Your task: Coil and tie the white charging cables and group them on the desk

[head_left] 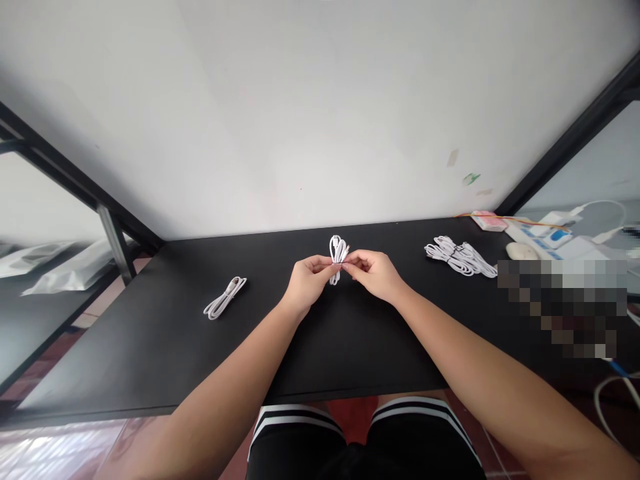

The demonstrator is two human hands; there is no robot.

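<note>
Between my two hands, a folded white charging cable [338, 248] is held upright just above the black table. Its connector ends show at the top, and the lower loops poke out beneath my fingers. My left hand [311, 280] pinches the middle of the bundle from the left. From the right, my right hand [373, 272] pinches at the same spot; a tie there, if any, is too small to make out. Another coiled white cable [225, 299] lies on the table to the left. A bunch of white cables [460, 256], bound with a dark tie, lies to the right.
The black table [150, 347] meets a white wall at the back. At the right stand a power strip [533, 237] with plugs, a white computer mouse [521, 251] and a pink-and-white box [489, 221]. A pixelated patch hides part of the right side. Black metal frames flank the table.
</note>
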